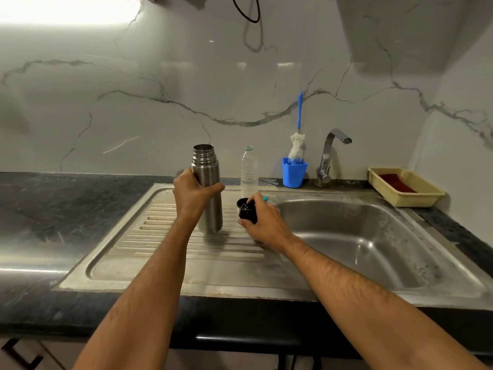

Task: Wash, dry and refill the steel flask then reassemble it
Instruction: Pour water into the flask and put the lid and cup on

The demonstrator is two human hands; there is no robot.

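Note:
The steel flask stands upright and uncapped on the ribbed drainboard of the sink. My left hand grips its body from the left side. My right hand holds a black stopper or cap just right of the flask, low over the drainboard. A clear plastic water bottle stands behind my right hand, its cap off. A small teal piece shows at my right fingertips; I cannot tell what it is.
The steel sink basin lies to the right, with the tap behind it. A blue cup holds a bottle brush. A beige basket with a red cloth sits at the far right. Dark countertop stretches left.

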